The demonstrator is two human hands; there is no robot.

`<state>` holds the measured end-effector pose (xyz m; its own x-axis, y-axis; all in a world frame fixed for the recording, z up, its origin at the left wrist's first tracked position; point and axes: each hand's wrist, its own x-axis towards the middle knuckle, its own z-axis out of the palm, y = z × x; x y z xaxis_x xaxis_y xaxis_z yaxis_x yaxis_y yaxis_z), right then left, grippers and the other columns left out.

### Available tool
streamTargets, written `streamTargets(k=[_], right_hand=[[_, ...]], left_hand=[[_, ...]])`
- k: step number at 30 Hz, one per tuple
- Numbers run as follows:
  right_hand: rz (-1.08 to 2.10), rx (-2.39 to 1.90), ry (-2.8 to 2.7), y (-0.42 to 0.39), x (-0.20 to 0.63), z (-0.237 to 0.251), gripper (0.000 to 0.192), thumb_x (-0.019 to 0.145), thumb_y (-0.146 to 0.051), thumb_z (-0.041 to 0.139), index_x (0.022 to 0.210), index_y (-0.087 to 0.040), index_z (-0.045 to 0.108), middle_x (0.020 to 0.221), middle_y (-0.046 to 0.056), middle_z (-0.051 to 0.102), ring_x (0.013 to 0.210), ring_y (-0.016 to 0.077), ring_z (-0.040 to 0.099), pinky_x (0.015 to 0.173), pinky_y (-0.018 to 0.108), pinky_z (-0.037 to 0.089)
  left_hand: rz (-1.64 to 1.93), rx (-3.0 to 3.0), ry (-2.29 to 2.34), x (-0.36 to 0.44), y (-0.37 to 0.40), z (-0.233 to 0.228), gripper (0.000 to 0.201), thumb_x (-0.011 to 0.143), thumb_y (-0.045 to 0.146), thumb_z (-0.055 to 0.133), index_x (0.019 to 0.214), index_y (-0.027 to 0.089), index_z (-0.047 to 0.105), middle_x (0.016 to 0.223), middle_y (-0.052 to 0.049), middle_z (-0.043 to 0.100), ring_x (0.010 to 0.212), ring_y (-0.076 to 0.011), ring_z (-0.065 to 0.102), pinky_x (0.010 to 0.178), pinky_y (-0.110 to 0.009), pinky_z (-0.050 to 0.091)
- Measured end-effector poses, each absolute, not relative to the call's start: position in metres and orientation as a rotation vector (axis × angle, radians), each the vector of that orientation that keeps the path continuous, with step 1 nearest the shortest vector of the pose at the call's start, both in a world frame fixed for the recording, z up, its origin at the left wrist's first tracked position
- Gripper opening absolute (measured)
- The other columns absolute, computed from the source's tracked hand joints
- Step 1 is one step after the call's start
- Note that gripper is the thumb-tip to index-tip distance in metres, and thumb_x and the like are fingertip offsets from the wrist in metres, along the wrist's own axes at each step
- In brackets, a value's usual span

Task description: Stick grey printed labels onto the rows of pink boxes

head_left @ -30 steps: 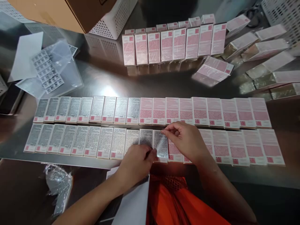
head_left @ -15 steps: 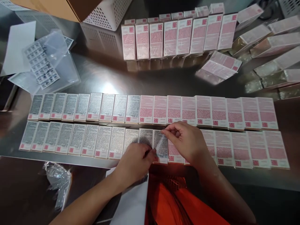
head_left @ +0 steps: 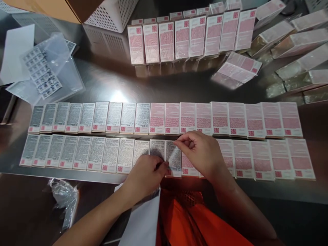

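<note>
Two flat rows of boxes on the steel table (head_left: 107, 82). Far row: nine with grey labels, then ten pink. Near row: eleven grey-labelled from the left; pink ones follow, some hidden under the right hand, so no sure count.

Left hand (head_left: 146, 176) presses its fingertips on the lower edge of the grey label (head_left: 173, 156) lying on the eleventh box. Right hand (head_left: 202, 153) pinches that label's top right corner between thumb and forefinger, a narrow grip.

Near row sits close to the table's front edge. Bare steel band between the flat rows and the eight upright pink boxes (head_left: 189, 37) behind. Sheet of small stickers (head_left: 42, 73) far left, well apart.
</note>
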<state>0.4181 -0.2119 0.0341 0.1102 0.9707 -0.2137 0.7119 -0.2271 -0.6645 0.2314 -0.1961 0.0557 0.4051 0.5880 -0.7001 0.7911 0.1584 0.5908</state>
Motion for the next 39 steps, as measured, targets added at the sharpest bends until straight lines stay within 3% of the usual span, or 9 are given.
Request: streamTargets(k=[4, 12, 17, 21, 26, 32, 34, 37, 39], right_hand=[[0.898, -1.972, -1.517, -0.214, 0.422, 0.033, 0.034, 0.081, -0.027, 0.068, 0.110, -0.023, 0.053, 0.074, -0.005, 0.058, 0.063, 0.0131, 0.059, 0.059, 0.026, 0.041], [0.946, -1.895, -1.497, -0.216, 0.427, 0.036, 0.034, 0.086, -0.037, 0.063, 0.113, -0.023, 0.047, 0.074, -0.005, 0.053, 0.061, 0.0126, 0.057, 0.057, 0.025, 0.041], [0.932, -1.878, -1.511, -0.216, 0.427, 0.041, 0.034, 0.087, -0.035, 0.062, 0.114, -0.020, 0.048, 0.074, -0.004, 0.055, 0.066, 0.0144, 0.060, 0.060, 0.025, 0.042], [0.896, -1.891, -1.580, -0.217, 0.427, 0.044, 0.035, 0.085, -0.030, 0.064, 0.114, -0.018, 0.049, 0.075, -0.003, 0.058, 0.066, 0.0157, 0.060, 0.058, 0.025, 0.040], [0.828, -1.921, -1.702, -0.217, 0.425, 0.046, 0.036, 0.087, -0.031, 0.064, 0.117, -0.016, 0.052, 0.093, 0.004, 0.066, 0.072, 0.0183, 0.062, 0.060, 0.027, 0.039], [0.845, -1.877, -1.896, -0.220, 0.432, 0.050, 0.025, 0.095, -0.026, 0.052, 0.118, -0.017, 0.058, 0.112, 0.009, 0.063, 0.089, 0.0224, 0.064, 0.069, 0.031, 0.045], [0.947, -1.747, -1.943, -0.226, 0.439, 0.051, 0.037, 0.093, -0.033, 0.056, 0.127, -0.019, 0.054, 0.120, 0.010, 0.059, 0.095, 0.0235, 0.063, 0.076, 0.033, 0.048], [1.060, -1.478, -2.017, -0.238, 0.444, 0.049, 0.093, 0.074, -0.054, 0.074, 0.149, -0.022, 0.029, 0.142, 0.013, 0.044, 0.119, 0.0308, 0.053, 0.091, 0.039, 0.048], [1.017, -1.408, -2.039, -0.245, 0.441, 0.044, 0.119, 0.065, -0.055, 0.080, 0.155, -0.021, 0.010, 0.149, 0.014, 0.037, 0.131, 0.0340, 0.042, 0.100, 0.043, 0.044]], left_hand=[[-0.227, 1.502, 1.283, 0.232, -0.196, 0.056, 0.039, 0.090, 0.034, 0.044, 0.071, 0.016, 0.073, 0.064, -0.004, 0.069, 0.059, -0.0155, 0.057, 0.056, -0.027, 0.033], [-0.282, 1.531, 1.353, 0.234, -0.198, 0.056, 0.041, 0.089, 0.038, 0.044, 0.065, 0.016, 0.069, 0.054, -0.001, 0.058, 0.052, -0.0128, 0.047, 0.053, -0.027, 0.027], [-0.276, 1.498, 1.404, 0.237, -0.198, 0.058, 0.044, 0.088, 0.045, 0.047, 0.057, 0.016, 0.060, 0.048, 0.003, 0.046, 0.049, -0.0107, 0.039, 0.049, -0.026, 0.024], [-0.294, 1.513, 1.380, 0.235, -0.198, 0.056, 0.048, 0.087, 0.052, 0.049, 0.058, 0.016, 0.060, 0.049, 0.003, 0.045, 0.051, -0.0107, 0.037, 0.050, -0.026, 0.023], [-0.236, 1.315, 1.289, 0.230, -0.197, 0.055, 0.047, 0.085, 0.056, 0.053, 0.062, 0.015, 0.060, 0.053, 0.003, 0.046, 0.053, -0.0102, 0.037, 0.051, -0.024, 0.026], [-0.185, 1.145, 1.258, 0.231, -0.199, 0.058, 0.047, 0.080, 0.057, 0.061, 0.060, 0.015, 0.056, 0.048, 0.003, 0.050, 0.046, -0.0086, 0.038, 0.048, -0.023, 0.026], [-0.175, 1.130, 1.270, 0.232, -0.199, 0.059, 0.046, 0.081, 0.055, 0.062, 0.059, 0.015, 0.055, 0.046, 0.003, 0.049, 0.044, -0.0080, 0.038, 0.046, -0.022, 0.025], [-0.167, 1.091, 1.292, 0.233, -0.199, 0.060, 0.043, 0.081, 0.052, 0.063, 0.059, 0.016, 0.055, 0.046, 0.003, 0.049, 0.043, -0.0072, 0.037, 0.046, -0.022, 0.026], [-0.160, 1.062, 1.291, 0.234, -0.198, 0.060, 0.043, 0.081, 0.051, 0.063, 0.060, 0.015, 0.056, 0.047, 0.003, 0.050, 0.044, -0.0072, 0.038, 0.046, -0.021, 0.026]])
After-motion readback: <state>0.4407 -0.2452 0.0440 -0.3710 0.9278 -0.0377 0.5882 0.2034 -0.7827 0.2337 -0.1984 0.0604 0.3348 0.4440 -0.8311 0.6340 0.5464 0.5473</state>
